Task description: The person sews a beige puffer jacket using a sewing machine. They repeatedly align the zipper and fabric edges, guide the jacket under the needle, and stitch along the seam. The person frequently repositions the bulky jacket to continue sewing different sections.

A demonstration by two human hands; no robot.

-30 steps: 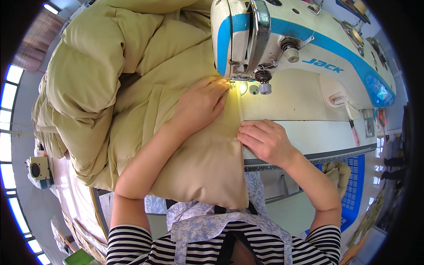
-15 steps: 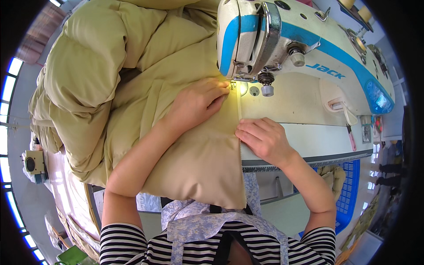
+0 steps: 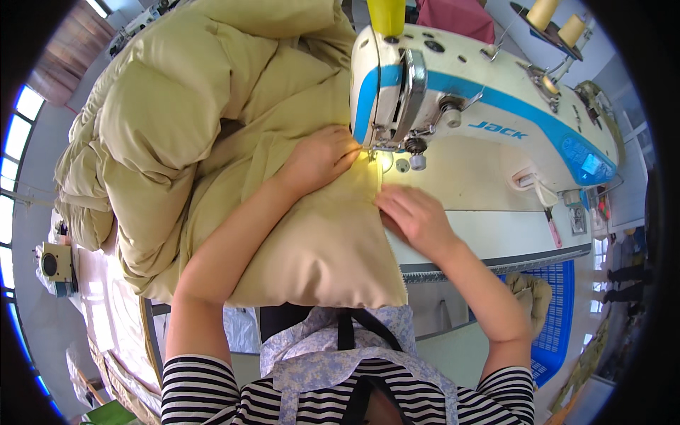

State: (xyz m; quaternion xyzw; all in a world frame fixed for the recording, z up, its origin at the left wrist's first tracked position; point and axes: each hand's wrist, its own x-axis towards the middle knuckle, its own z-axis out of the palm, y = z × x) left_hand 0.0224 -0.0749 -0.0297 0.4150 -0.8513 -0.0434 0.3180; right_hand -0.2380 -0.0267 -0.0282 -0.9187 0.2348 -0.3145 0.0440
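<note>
A puffy khaki padded garment (image 3: 319, 248) lies across the table, bunched up on the left and flat toward the right. Its right edge carries a narrow zipper tape (image 3: 391, 248) and runs under the needle and presser foot (image 3: 372, 157) of a white and blue sewing machine (image 3: 460, 78). Fingers bent and close together, my left hand (image 3: 322, 159) presses on the cloth just left of the foot. My right hand (image 3: 418, 219), a little blurred, pinches the taped edge on the near side of the foot. A small lamp lights the stitching spot.
Along the table's front edge runs a measuring strip (image 3: 496, 265). A pink-handled tool (image 3: 554, 228) lies on the right. Below it stands a blue plastic basket (image 3: 556, 312) with khaki cloth. Cones of yellow thread (image 3: 542, 13) sit on a stand at the far right.
The garment's near corner has moved away from me and slightly right. My right hand is nearer the presser foot along the edge; my left stays beside it. The view has shifted a little.
</note>
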